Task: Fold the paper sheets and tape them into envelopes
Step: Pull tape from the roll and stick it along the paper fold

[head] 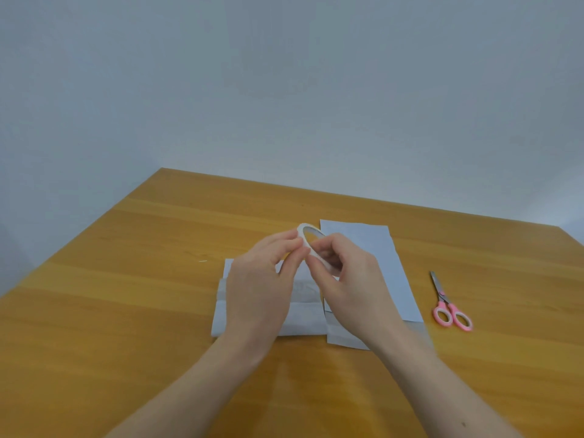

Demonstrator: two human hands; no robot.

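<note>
Both hands are raised over the middle of the wooden worktop (126,279) with a white tape roll (311,240) between them: the right hand (350,279) has its fingers curled round the roll, while the left hand (262,279) pinches at the roll's rim with its fingertips. Under the hands lies a folded paper sheet (303,311), and just right of it a flat paper sheet (379,248) reaches farther back. Pink-handled scissors (450,303) lie closed near the right edge, apart from the sheets.

The orange-brown wooden desk (126,311) looked smooth, faintly glossy; the pale folded paper sheets (379,254) matt; the pink plastic-handled, metal-bladed scissors (450,306) shiny.
</note>
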